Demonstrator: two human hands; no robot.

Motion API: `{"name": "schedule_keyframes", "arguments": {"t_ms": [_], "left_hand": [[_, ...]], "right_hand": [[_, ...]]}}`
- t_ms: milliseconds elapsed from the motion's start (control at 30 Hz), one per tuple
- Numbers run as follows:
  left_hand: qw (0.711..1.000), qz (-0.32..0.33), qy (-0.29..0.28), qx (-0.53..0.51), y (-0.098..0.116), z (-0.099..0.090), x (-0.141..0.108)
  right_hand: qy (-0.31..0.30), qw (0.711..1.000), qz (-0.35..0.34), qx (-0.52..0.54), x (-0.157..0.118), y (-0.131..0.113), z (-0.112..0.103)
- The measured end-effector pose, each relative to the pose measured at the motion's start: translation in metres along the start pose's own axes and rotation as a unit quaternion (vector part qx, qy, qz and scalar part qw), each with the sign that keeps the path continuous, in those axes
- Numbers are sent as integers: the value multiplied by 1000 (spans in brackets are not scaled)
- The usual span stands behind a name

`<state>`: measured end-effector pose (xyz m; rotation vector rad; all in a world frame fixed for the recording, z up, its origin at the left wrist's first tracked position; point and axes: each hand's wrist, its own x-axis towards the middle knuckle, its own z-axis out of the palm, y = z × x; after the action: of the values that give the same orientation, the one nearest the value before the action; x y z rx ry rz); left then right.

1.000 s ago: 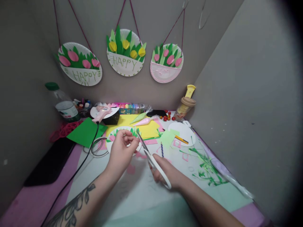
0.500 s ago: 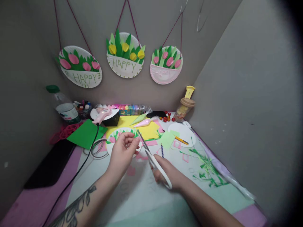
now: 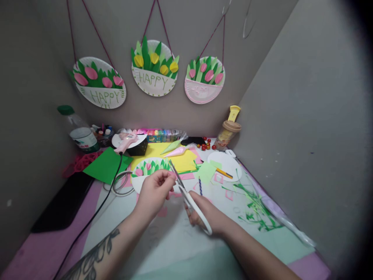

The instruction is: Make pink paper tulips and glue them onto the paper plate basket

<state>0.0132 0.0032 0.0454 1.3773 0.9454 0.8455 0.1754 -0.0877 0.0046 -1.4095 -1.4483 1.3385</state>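
White-handled scissors (image 3: 199, 212) are in my right hand (image 3: 205, 214), their blades pointing up and away, slightly parted. My left hand (image 3: 155, 188) is pinched beside the blades, with a small bit of pink paper (image 3: 173, 175) showing at its fingertips. Behind my left hand lies a paper plate (image 3: 140, 183) with green paper leaves and pink paper tulips, partly covered by the hand. Pink scraps (image 3: 162, 211) lie on the table below my hands.
A glue gun (image 3: 126, 143) rests on a black box, its cord running down the left. Green clippings (image 3: 259, 210), a white disc (image 3: 236, 167) and a pencil (image 3: 224, 173) lie right. Decorated plates (image 3: 154, 83) hang behind; a bottle (image 3: 83, 136) stands left.
My left hand has shifted slightly down, its fingers now closer together, and more of the plate's leaves and tulips shows behind it. My right hand has barely moved.
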Motion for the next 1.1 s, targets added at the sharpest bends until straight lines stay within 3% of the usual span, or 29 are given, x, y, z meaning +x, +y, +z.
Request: {"name": "schedule_keyframes", "arguments": {"t_ms": [333, 1100], "left_hand": [[1000, 2, -5, -9, 1, 0, -1], [1000, 5, -5, 18, 4, -1, -1]], "right_hand": [[-22, 999, 28, 37, -1, -3, -1], [5, 999, 4, -41, -1, 0, -6]]}}
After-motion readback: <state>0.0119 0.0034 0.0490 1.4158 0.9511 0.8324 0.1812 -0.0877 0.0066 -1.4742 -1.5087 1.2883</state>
